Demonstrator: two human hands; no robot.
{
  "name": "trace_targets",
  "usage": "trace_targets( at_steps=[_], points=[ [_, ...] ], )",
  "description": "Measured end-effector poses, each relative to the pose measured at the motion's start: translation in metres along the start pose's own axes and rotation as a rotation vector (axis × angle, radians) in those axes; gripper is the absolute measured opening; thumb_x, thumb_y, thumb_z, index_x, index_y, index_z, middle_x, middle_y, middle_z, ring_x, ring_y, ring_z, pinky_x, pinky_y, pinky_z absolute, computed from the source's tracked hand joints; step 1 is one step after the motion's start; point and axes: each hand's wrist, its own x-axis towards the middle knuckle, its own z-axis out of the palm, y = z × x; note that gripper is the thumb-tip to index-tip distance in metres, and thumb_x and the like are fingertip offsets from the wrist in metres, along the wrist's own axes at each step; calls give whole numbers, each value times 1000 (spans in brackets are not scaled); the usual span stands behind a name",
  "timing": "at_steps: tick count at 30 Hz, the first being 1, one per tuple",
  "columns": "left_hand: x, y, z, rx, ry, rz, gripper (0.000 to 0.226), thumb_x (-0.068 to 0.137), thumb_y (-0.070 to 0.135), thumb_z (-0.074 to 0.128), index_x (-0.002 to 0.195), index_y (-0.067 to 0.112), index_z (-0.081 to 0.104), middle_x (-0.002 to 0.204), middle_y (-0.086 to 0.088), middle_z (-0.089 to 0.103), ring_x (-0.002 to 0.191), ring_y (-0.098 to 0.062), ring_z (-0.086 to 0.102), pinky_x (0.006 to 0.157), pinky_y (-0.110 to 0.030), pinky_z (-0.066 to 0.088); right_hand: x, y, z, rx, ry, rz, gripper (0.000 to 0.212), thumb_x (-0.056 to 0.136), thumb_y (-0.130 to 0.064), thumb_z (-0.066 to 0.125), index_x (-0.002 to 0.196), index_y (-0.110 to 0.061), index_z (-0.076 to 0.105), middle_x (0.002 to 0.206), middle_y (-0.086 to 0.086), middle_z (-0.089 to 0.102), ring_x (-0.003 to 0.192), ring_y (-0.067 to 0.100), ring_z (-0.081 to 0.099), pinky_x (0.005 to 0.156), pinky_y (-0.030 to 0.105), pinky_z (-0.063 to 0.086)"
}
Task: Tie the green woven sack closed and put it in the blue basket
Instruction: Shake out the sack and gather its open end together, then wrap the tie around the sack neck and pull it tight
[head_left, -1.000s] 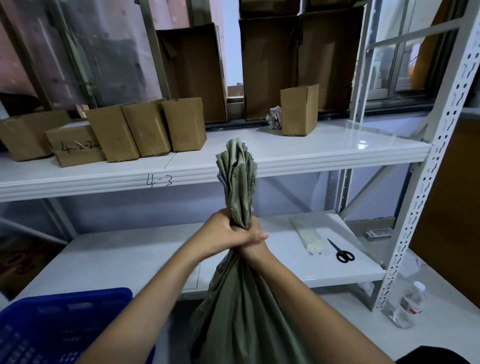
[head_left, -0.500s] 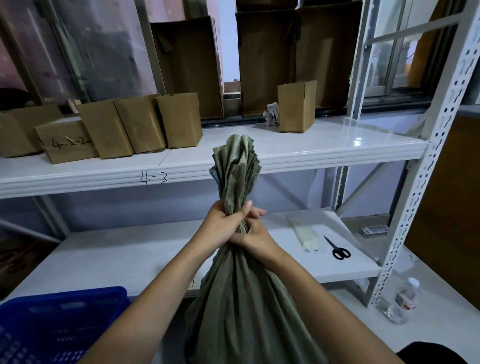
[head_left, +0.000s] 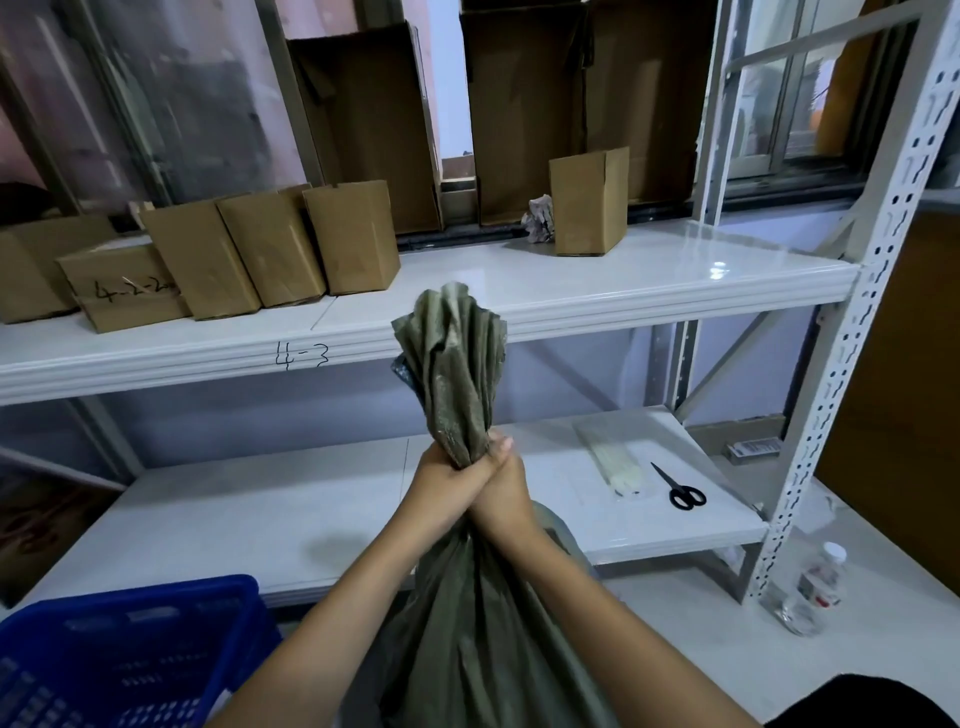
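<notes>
The green woven sack (head_left: 483, 639) stands upright in front of me, its mouth gathered into a bunch (head_left: 454, 364) that sticks up above my fists. My left hand (head_left: 441, 475) and my right hand (head_left: 501, 493) both squeeze the sack's neck, pressed against each other. No tie shows around the neck. The blue basket (head_left: 119, 649) sits at the lower left, beside the sack.
A white metal rack has an upper shelf (head_left: 571, 291) with several cardboard boxes (head_left: 270, 254) and a lower shelf (head_left: 260, 519) holding a pack of white zip ties (head_left: 615, 462) and black scissors (head_left: 680, 488). A plastic bottle (head_left: 821, 582) lies by the rack's post.
Both hands have shifted their grip on the sack's neck and now clamp together more tightly. The gathered top has spread a little.
</notes>
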Motion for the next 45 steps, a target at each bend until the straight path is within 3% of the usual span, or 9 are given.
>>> trace_targets(
  at_steps=[5,9,11,14,16,18,23,30,45],
  points=[
    [9,12,-7,-15,-82,61,24,91,34,56,87,22,76,102,8,75,102,-4,65,94,-22,45,11,-1,-8,-190,-119,-73,30,88,-9,51,116,-14,61,114,7,65,113,15,59,100,27,45],
    [15,19,-13,-78,-163,76,29,94,26,52,85,11,75,102,0,76,102,-12,67,96,-27,46,16,-2,-32,-133,-353,45,43,72,-6,70,115,-12,64,108,1,70,94,-2,65,80,8,48],
    [14,19,-10,-162,-121,58,33,95,24,52,75,6,72,95,-7,76,97,-19,70,92,-30,50,21,-2,-53,-173,-554,191,42,72,-13,79,111,-14,63,107,0,70,92,-3,67,85,15,52],
    [12,15,-4,-218,-84,-4,46,96,28,49,52,15,56,55,0,65,71,-28,68,81,-38,51,34,19,-92,-206,-707,440,74,66,-42,83,129,-14,55,130,-3,61,117,11,59,107,35,43],
    [10,12,1,-271,-125,-22,47,97,27,47,53,13,41,41,4,39,45,-20,49,65,-36,41,41,39,-119,-39,-575,552,79,58,-55,81,123,-16,58,125,0,65,119,15,59,107,38,40],
    [8,12,8,-343,-132,-30,47,96,26,48,53,14,33,39,6,26,34,-13,29,55,-36,24,43,62,-143,88,-383,615,58,71,-53,72,114,-15,63,116,5,69,112,18,64,101,37,43],
    [9,13,24,-427,-69,-47,51,93,31,51,52,20,23,34,8,20,31,-11,14,49,-36,11,39,134,-166,-232,-21,709,13,86,-20,65,81,-8,63,85,11,64,68,19,58,64,28,41],
    [15,4,17,-479,-108,-38,51,90,34,51,62,18,12,34,8,18,30,-11,13,42,-23,13,38,232,-167,-634,3,770,28,80,-11,59,89,15,65,85,25,72,82,35,68,69,35,51],
    [22,6,22,-553,-76,-68,52,95,34,45,58,17,12,34,5,15,28,-12,13,40,-20,20,106,314,-144,-1072,119,573,21,85,-13,52,89,-9,72,102,13,68,86,33,61,67,28,45]
  ],
)
